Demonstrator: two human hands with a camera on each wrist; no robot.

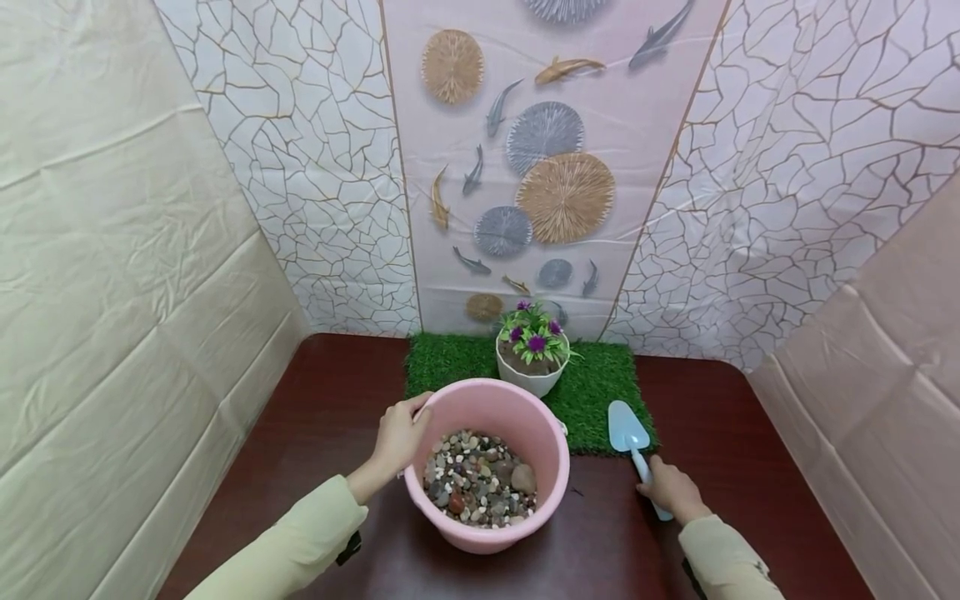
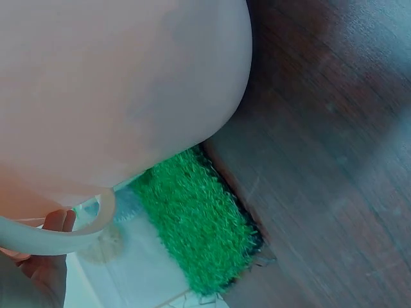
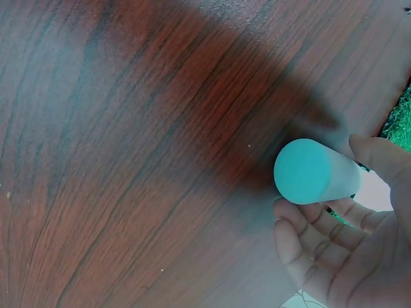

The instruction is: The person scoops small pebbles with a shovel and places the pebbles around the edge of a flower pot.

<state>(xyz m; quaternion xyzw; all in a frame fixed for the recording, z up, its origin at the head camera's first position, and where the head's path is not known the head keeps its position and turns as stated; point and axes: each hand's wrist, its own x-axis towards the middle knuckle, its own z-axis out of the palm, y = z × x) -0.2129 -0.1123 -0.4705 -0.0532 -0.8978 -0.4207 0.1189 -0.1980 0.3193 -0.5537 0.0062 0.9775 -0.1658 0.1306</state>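
A pink bucket [image 1: 491, 392] stands on the table, tilted a little, with mixed pebbles [image 1: 480, 479] in its bottom. My left hand [image 1: 400, 433] grips its rim on the left side. The left wrist view shows the bucket's outer wall [image 2: 122, 83], its pale handle [image 2: 58, 240] and part of the left hand [image 2: 51, 276]. To the right, my right hand [image 1: 672, 487] holds a light blue trowel [image 1: 628, 427] by the handle, blade pointing away. In the right wrist view, the fingers and thumb of the right hand [image 3: 359, 250] lie around the handle [image 3: 314, 172].
Behind the bucket, a white pot [image 1: 532, 379] with purple flowers stands on a green artificial grass mat [image 1: 592, 400]. The dark wood table [image 1: 337, 400] meets patterned cloth walls at the back and sides. A small dark scrap [image 1: 577, 491] lies right of the bucket.
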